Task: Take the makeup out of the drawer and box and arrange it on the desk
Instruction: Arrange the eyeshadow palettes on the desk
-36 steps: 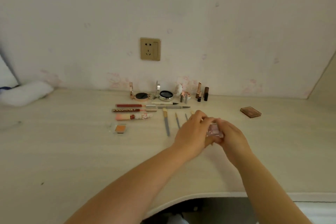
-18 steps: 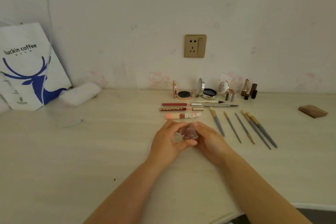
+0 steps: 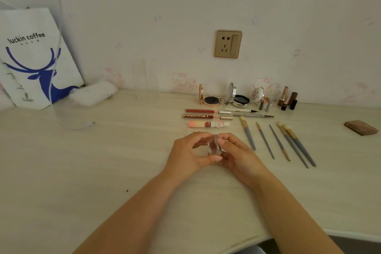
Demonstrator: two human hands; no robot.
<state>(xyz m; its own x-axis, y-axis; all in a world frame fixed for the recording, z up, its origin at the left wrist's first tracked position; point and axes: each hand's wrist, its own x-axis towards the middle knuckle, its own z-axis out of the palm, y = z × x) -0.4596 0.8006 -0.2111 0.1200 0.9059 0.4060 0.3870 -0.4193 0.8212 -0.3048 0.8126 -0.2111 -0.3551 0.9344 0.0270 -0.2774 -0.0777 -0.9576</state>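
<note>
A small clear makeup case (image 3: 214, 147) with a reddish pan is held between both hands above the pale wooden desk (image 3: 103, 171), tilted on edge. My left hand (image 3: 190, 155) pinches its left side and my right hand (image 3: 240, 155) grips its right side. Beyond the hands lie three lip tubes (image 3: 206, 118) in rows. Several makeup brushes (image 3: 278, 142) lie side by side to the right. Open compacts (image 3: 224, 98) and lipsticks (image 3: 287, 99) stand along the wall.
A brown flat palette (image 3: 361, 127) lies at the far right. A white and blue coffee bag (image 3: 35, 57) leans on the wall at the left, with a white cloth bundle (image 3: 92, 94) beside it. A wall socket (image 3: 228, 44) is above the compacts.
The view has swung left, bringing the coffee bag into sight. Both hands have carried the clear case left, from over the brushes to below the lip tubes, and turned it on edge.
</note>
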